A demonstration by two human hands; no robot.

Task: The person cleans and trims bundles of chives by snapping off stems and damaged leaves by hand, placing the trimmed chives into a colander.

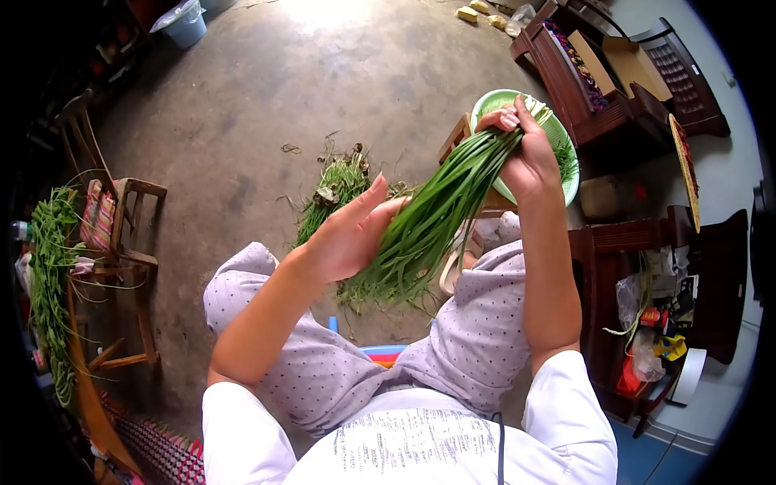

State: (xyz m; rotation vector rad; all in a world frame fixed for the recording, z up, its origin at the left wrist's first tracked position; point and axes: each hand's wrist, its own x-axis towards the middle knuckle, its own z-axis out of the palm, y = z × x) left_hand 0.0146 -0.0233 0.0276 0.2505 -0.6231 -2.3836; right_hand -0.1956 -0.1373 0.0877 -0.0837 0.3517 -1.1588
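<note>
While right hand (529,153) holds greens (453,198) — blotchy floor (242,97) (trimmings (343,179) heaped), chair (144,187).

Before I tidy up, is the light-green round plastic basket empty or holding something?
Not empty: thin green leaves lie inside the basket, near the right hand.

Open floor (242,89) stretches ahead — the green pile (343,182) interrupts it between the knees; the basket (568,182) crowds the right, the wooden chair (121,210) the far left.
</note>
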